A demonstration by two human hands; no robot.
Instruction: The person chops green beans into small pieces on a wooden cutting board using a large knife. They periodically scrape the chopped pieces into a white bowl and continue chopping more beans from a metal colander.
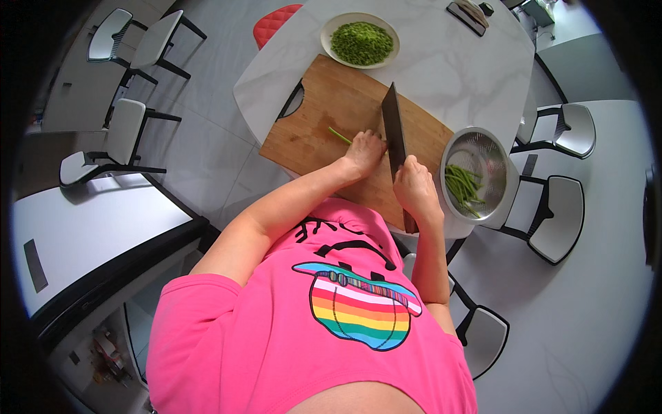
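My right hand [418, 187] grips a cleaver [394, 124] by its handle, the broad blade standing on edge over the wooden cutting board [331, 98]. Just left of the blade, my left hand [366, 153] holds a thin green bean [339, 135] down on the board. One end of the bean sticks out to the left of my fingers, and the fingers hide its middle. Damp marks show on the board. To the right, a perforated metal colander [491, 155] holds several long green beans [463, 187]. A pale bowl [327, 41] beyond the board is heaped with finely chopped greens [362, 42].
The board lies on a round marbled table [445, 77]. A phone [466, 19] and a brown item are near its far right edge. Grey chairs [561, 217] stand around on the right, others [126, 124] on the left, and a red quilted seat [271, 25] is behind.
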